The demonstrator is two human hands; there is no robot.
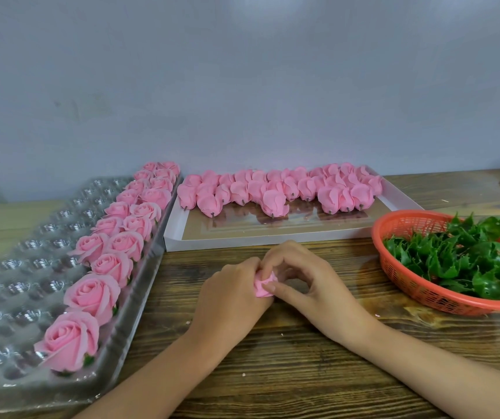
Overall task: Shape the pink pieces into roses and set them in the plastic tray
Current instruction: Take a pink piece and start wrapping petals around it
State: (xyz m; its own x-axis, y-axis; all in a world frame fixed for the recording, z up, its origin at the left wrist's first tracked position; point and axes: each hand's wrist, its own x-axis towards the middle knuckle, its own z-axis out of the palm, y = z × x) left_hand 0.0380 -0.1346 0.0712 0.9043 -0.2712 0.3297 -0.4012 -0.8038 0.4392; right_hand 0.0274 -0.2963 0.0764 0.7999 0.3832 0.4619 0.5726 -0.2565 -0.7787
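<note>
Fingers of both hands are closing together on one pink piece just above the desk. The left hand is cupping it from below and the right hand is pinching its petals from above — thumb and forefinger pressed onto the edge, the other fingers curled. Most of the piece is lying hidden between the hands. Left of the fingers, finished roses are sitting in two rows in the clear plastic tray, whose near corner is running out of frame. Beyond the fingers, unshaped pieces are crowding a white box; to the right, a red basket of green leaves is being cut off at the edge.
</note>
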